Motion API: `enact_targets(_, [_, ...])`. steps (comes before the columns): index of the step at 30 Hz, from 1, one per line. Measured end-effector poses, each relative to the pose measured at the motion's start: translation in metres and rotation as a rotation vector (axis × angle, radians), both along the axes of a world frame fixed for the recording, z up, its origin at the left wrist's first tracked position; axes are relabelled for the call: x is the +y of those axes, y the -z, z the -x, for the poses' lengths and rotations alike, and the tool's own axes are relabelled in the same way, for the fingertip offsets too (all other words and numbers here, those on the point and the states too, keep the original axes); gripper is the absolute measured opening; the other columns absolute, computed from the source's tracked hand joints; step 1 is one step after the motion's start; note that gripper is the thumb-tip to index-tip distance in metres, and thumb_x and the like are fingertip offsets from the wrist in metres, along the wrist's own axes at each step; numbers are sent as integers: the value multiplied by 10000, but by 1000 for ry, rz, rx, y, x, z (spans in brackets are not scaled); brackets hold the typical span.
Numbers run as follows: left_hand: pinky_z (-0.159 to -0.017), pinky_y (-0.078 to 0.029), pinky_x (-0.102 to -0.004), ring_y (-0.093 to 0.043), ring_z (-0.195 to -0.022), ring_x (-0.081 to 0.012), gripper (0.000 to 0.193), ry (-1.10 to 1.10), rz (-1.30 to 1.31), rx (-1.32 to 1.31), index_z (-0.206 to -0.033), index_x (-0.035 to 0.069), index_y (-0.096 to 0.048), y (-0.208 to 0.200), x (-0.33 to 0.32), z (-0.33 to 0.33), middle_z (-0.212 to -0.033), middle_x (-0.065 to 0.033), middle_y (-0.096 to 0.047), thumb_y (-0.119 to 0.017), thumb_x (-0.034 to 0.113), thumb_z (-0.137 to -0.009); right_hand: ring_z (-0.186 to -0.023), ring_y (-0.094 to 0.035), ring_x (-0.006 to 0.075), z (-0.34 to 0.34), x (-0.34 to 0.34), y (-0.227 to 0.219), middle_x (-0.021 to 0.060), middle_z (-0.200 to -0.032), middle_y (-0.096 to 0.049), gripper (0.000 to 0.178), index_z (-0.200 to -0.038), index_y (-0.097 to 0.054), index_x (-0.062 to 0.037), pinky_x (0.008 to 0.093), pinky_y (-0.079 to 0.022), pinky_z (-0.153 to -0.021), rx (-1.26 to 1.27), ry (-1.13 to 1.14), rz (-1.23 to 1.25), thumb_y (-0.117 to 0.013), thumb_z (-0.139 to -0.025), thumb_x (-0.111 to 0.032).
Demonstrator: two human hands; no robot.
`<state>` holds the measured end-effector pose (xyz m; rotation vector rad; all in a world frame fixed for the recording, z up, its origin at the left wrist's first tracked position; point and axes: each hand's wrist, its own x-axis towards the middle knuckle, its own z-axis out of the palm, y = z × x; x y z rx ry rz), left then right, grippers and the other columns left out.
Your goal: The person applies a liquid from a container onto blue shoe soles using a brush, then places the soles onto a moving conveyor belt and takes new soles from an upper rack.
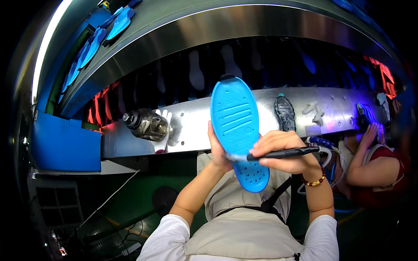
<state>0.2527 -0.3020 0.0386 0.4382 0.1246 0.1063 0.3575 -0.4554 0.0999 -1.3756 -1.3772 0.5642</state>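
A blue shoe sole (237,115) stands lengthwise in front of me, its ridged, dimpled face toward me and a small black piece at its far end. My left hand (220,150) grips it by the left edge, fingers partly hidden behind it. My right hand (285,150) is closed round a black-handled brush (289,153) with a pale cord at its rear end. The brush's pale tip is blurred and lies across the narrow middle of the sole; I cannot tell if it touches.
A metal bench (196,114) carries a dark glass jar (150,126) on a white glove, a dark sole (284,114) and crumpled white pieces (315,113). Beyond, soles stand in a dark rack (197,71). A co-worker (376,167) handles something blue at right; a blue box (65,143) stands left.
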Motion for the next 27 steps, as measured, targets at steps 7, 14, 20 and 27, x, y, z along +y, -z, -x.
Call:
enact_targets(7, [-734,-509,-420,-609,-820,-308,1020,-140,-117,-12,-1160,-3,-457,-1,6,-15,-919,-215,-598,-12,804,-724,-813,-631,226,7,-5,3,119,-876,-657,192,-879,-665,-10,306,-497,-748,-87,86,-60,-687,-688,-12])
enact_targets(14, [-701,-509,-437,-607,-780,-331,1001,-375,-48,25,-1142,-6,-464,-9,12,-17,-885,-227,-596,-50,806,-728,-876,-620,235,9,-15,12,97,-880,-668,199,-883,-663,-14,321,-498,-774,-83,191,-39,-696,-686,-13])
enact_targets(20, [-669,-524,-443,-612,-737,-343,969,-447,-128,-10,-1149,5,-468,-12,27,-13,-852,-225,-600,-87,798,-740,-892,-610,224,8,-24,17,112,-884,-667,232,-902,-671,-7,315,-488,-795,229,-6,-101,-692,-673,26])
enact_targets(27, [-673,-520,-457,-604,-740,-350,943,-458,-145,2,-1209,26,-417,-3,33,-7,-858,-232,-599,-116,793,-751,-916,-600,204,17,-21,20,93,-908,-669,225,-905,-670,-6,308,-475,-814,163,-54,-51,-708,-684,-11])
